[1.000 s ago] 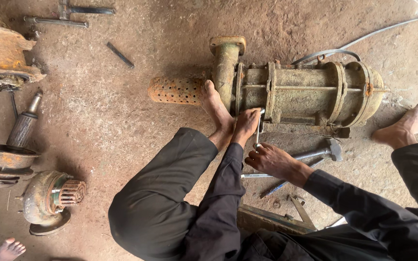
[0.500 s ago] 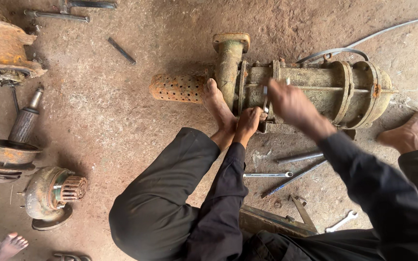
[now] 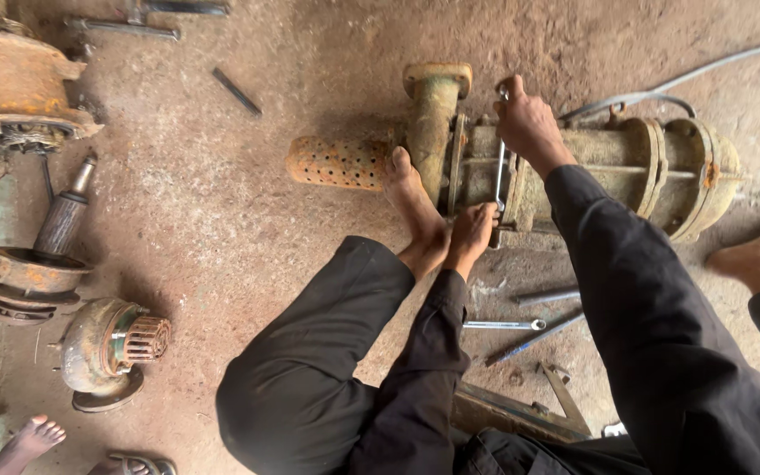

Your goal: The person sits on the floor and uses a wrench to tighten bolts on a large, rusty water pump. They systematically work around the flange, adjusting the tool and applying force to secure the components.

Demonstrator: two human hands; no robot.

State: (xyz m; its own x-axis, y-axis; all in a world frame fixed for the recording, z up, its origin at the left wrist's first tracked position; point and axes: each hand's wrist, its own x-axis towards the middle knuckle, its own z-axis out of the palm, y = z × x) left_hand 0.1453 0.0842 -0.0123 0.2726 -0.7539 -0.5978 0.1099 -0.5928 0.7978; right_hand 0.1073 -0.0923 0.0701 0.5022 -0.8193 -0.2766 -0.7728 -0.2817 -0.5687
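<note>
Here the right hand (image 3: 528,123) has its grip closed around the top end of a slim spanner (image 3: 500,171), while the left hand (image 3: 471,230) is closed on the lower end of that same tool, where it seems to meet a fastener, though the exact contact is hidden by the fingers. The spanner runs between the two grips, its long axis near upright in the head view and set across the long axis of the rusty pump body (image 3: 591,171), which lies on its side on the dirt floor (image 3: 248,202). From the right grip the tool drops straight down toward the left grip; the pump flange sits just behind and between both. The left foot (image 3: 415,211) is pressed against the pump just left of the left grip, beside the perforated strainer (image 3: 336,163), which sticks out further left. The right foot (image 3: 754,259) rests well to the right. Below the left grip, loose tools (image 3: 521,321) lie on the floor, apart from both hands. Far left of both grips sit other rusty pump parts (image 3: 107,347) and another person's foot (image 3: 24,440). A grey cable (image 3: 661,84) runs above and right of the right grip.
</note>
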